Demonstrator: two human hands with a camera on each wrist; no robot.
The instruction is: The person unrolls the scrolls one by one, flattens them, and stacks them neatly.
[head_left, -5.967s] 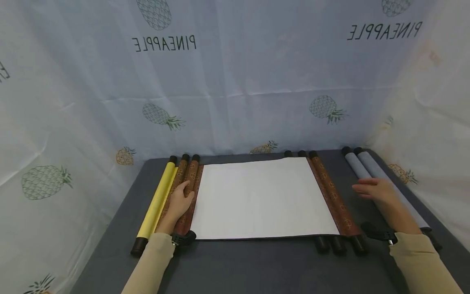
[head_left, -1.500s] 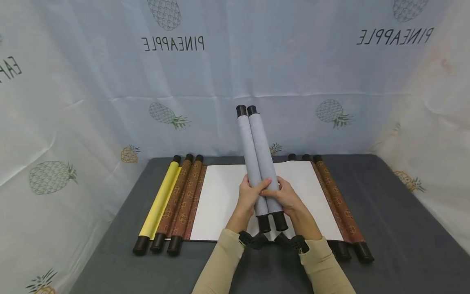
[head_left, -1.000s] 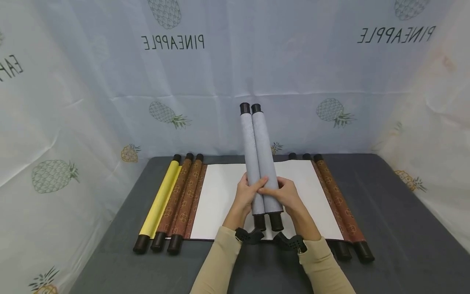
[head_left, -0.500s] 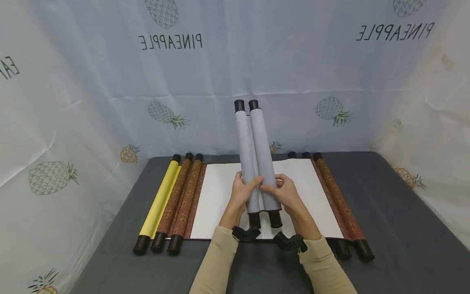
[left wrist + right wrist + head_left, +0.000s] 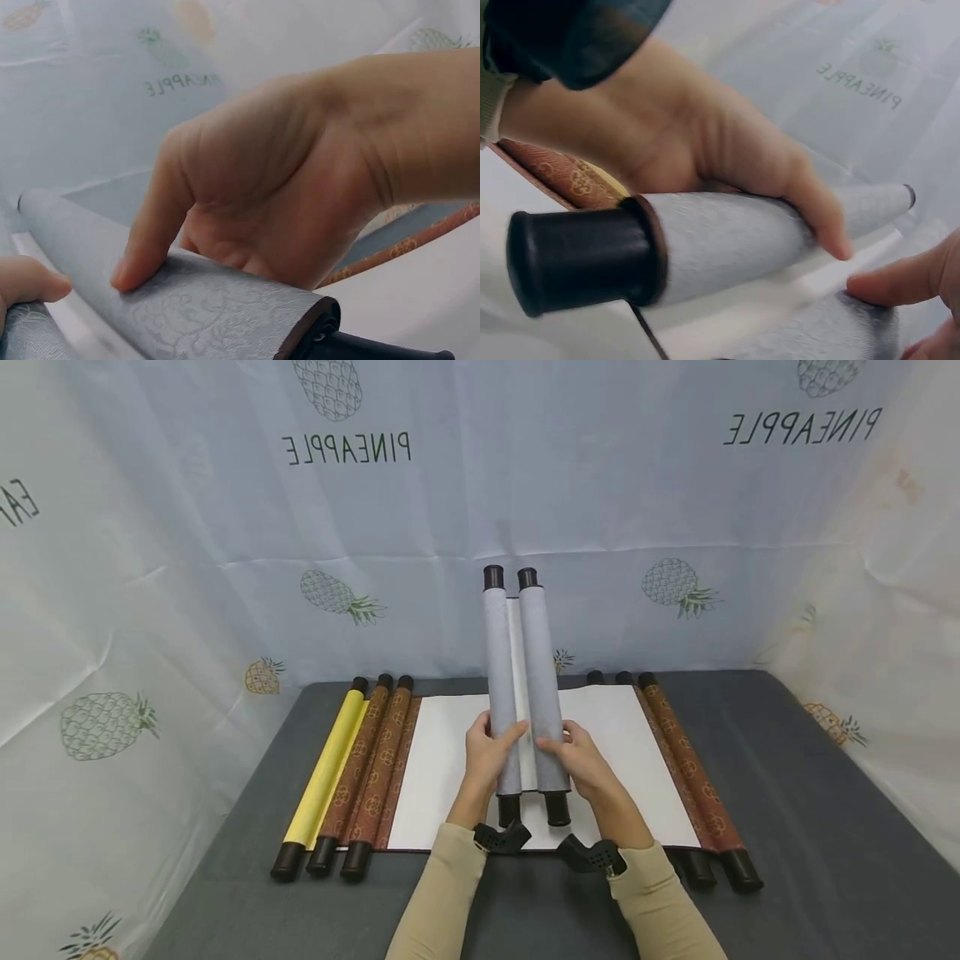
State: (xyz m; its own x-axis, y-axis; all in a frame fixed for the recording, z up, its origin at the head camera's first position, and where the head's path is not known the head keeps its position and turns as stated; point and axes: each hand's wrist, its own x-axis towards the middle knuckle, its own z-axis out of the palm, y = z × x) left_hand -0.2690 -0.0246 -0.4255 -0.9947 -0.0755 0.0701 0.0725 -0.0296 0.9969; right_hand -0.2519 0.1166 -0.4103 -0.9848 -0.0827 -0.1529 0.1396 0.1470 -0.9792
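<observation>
A grey-blue hanging scroll [image 5: 542,668] with black end knobs is held up over the middle of the table, its far end tilted upward. My left hand [image 5: 486,758] grips the left roll, thumb on top, and my right hand [image 5: 592,764] grips the right roll the same way. Between the two rolls shows a narrow strip of white paper [image 5: 522,693]. In the left wrist view, the thumb presses the patterned cloth of the left roll [image 5: 202,307]. A black knob [image 5: 577,259] of the right roll stands out in the right wrist view; fingers under the rolls are mostly hidden.
Beneath lies a wide white sheet [image 5: 442,768] between brown patterned rolls [image 5: 386,760] at left and brown rolls [image 5: 693,768] at right. A yellow scroll [image 5: 325,768] lies furthest left on the dark table [image 5: 810,827]. A pineapple-print curtain [image 5: 585,510] hangs behind.
The grey-blue scroll has come from the table's right side to the middle, lifted in both hands. Over the last second its two rolls have moved apart, baring the white strip.
</observation>
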